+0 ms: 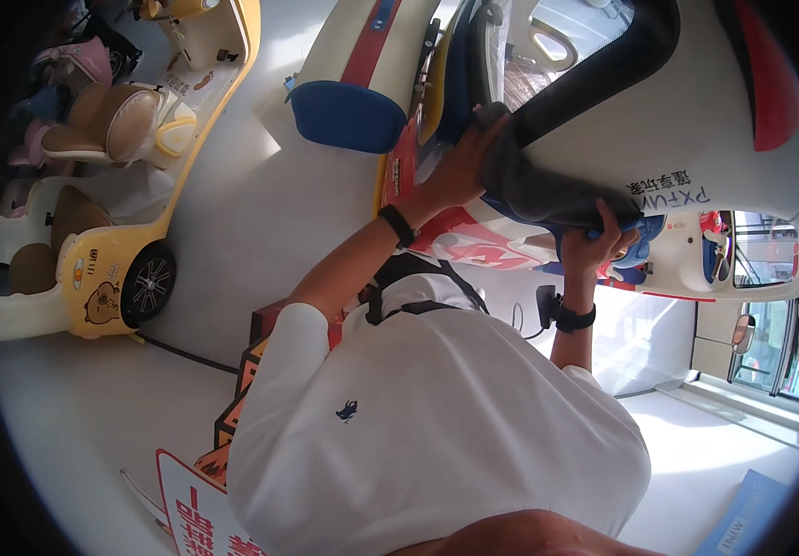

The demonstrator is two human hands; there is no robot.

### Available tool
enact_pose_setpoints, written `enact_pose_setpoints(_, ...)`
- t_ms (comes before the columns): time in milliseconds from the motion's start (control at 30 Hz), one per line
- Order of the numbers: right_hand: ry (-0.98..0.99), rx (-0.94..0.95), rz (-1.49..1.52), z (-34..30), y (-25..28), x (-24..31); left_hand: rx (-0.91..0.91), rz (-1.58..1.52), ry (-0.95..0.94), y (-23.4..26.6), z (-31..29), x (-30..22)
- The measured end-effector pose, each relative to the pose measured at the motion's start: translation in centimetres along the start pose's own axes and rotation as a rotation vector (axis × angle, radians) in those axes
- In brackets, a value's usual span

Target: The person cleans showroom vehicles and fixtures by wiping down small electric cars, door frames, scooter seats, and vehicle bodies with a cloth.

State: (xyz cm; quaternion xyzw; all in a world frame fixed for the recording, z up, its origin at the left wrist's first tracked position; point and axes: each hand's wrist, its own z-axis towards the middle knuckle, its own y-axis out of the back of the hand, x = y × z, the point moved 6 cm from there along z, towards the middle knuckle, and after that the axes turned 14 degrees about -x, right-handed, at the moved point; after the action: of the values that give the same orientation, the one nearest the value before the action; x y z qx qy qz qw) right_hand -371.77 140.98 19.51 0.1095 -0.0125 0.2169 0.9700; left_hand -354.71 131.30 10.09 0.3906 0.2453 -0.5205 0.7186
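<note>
A bright showroom-like space: pale floor (223, 195) below & L of the grip, sunlit glazing (777, 255) well off to its R. A person in a white shirt (446, 408), black bands on both wrists, reaches up w/ both arms to a white ride-type shell (696, 120), just above the hands. L hand (462, 169) & R hand (596, 246) are closed on a dark grey cloth (543, 181), one nr each end; fingers partly hidden, so exact pinch can't be told. Cloth lies between them, against the shell's lower edge by the black trim (603, 74); two-handed hold prob. b/c limp fabric would sag if held at one end. L of the L hand, apart: a cream cylinder w/ red stripe & blue end (348, 116). Farther L: yellow-and-cream ride car (94, 278), apparently parked to leave standing room.
</note>
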Motion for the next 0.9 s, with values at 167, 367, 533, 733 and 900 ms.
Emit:
enact_pose_setpoints(167,0.074,0.023,-0.204,9.4,-2.7,6.3,-0.090,-0.221,-0.394,3.0,5.9,-8.1)
enact_pose_setpoints(367,0.072,0.363,0.068,8.1,-10.8,9.4,0.091,-0.230,-0.257,3.3,3.7,-4.2)
enact_pose_setpoints(533,-0.322,0.558,0.149,-2.4,-19.2,8.2,0.138,0.163,-0.171,6.4,1.9,4.8)
enact_pose_setpoints(733,-0.798,0.740,0.622,-9.4,-21.7,7.3,0.197,0.214,-0.054,11.3,2.6,4.9)
enact_pose_setpoints(900,-0.843,0.758,0.621,-7.6,-22.3,9.9,-0.085,0.070,-0.143,15.9,4.0,2.7)
